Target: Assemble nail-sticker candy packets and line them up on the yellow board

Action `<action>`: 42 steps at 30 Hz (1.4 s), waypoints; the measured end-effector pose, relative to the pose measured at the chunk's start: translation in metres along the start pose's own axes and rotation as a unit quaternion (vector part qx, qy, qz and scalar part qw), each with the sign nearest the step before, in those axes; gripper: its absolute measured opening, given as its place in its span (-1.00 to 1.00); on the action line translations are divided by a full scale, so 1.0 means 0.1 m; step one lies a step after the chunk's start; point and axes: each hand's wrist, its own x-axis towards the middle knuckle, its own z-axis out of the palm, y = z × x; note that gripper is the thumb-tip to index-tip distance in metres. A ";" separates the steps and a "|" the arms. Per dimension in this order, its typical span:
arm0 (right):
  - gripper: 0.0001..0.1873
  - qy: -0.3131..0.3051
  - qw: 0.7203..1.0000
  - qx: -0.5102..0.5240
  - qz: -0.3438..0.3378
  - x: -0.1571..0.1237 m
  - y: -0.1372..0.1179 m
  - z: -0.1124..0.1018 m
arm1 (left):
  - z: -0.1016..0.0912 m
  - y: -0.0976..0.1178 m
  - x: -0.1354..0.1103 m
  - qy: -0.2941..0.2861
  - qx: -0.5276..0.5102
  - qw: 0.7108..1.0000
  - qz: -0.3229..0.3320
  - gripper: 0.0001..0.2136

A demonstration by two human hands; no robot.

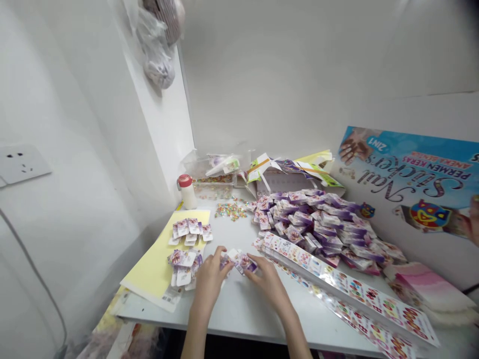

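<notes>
My left hand and my right hand meet over the white table, both gripping a short strip of small printed sticker packets between their fingers. To the left of my left hand, several matching packets lie in loose groups on a pale yellow sheet. Beyond my right hand rises a large heap of purple-and-white packets. A long glossy sticker sheet runs from near my right hand toward the table's front right.
A clear plastic box of colourful pieces, a red-capped white bottle and an open cardboard carton stand at the back. Loose pieces are scattered nearby. A "Nail Stickers" poster leans on the right, with another person's hand at the edge.
</notes>
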 end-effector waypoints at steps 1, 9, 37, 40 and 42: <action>-0.51 0.021 0.998 -0.058 0.011 0.01 0.03 0.07 | 0.00 -0.08 0.02 0.022 0.052 0.998 0.002 -0.74; -0.46 0.073 0.973 -0.204 0.082 0.05 0.04 0.33 | 0.07 -0.23 0.05 0.055 0.055 0.992 0.104 -0.65; -0.73 0.015 0.992 0.083 -0.097 -0.02 -0.04 -0.23 | 0.32 0.32 -0.09 -0.212 -0.576 0.784 -0.090 -0.68; -0.74 -0.035 0.990 0.108 -0.079 -0.03 -0.09 -0.24 | 0.36 0.28 -0.09 -0.212 -0.572 0.785 -0.109 -0.71; -0.72 -0.035 0.988 0.125 -0.083 -0.02 -0.10 -0.24 | 0.40 0.27 -0.09 -0.216 -0.571 0.783 -0.119 -0.73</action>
